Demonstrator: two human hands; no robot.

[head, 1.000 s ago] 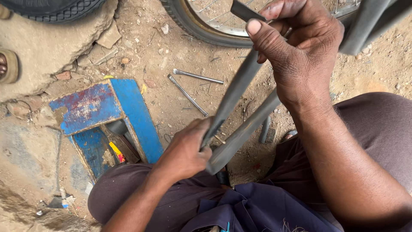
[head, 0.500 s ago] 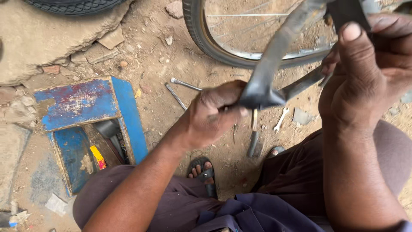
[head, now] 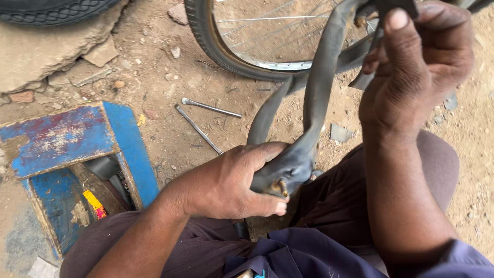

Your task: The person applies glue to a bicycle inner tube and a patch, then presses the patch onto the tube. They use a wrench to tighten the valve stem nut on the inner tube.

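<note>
**Inner tube out of the tyre, held taut between both hands**

A bicycle wheel (head: 242, 46) with its tyre stands on the dirt ground (head: 170, 87) at the top of the view, and a blue metal toolbox (head: 67, 139) sits open at the left with tools inside. The black inner tube (head: 319, 92) runs as a slack, flattened loop from the wheel down to the person's lap, over dark trousers (head: 334, 206).

The right hand (head: 411, 72) is raised near the wheel, its fingers closed on the upper stretch of the tube. The left hand (head: 231, 183) is low, its fingers wrapped around the folded lower end, where the small brass valve stem (head: 282, 186) pokes out beside the thumb.

Two thin metal tyre levers (head: 206, 116) lie apart from the hands on the ground, near the toolbox.

As a judgement: the tube looks already pulled free of the tyre and deflated; no patch or puncture mark shows, so any repair appears yet to be done.
</note>
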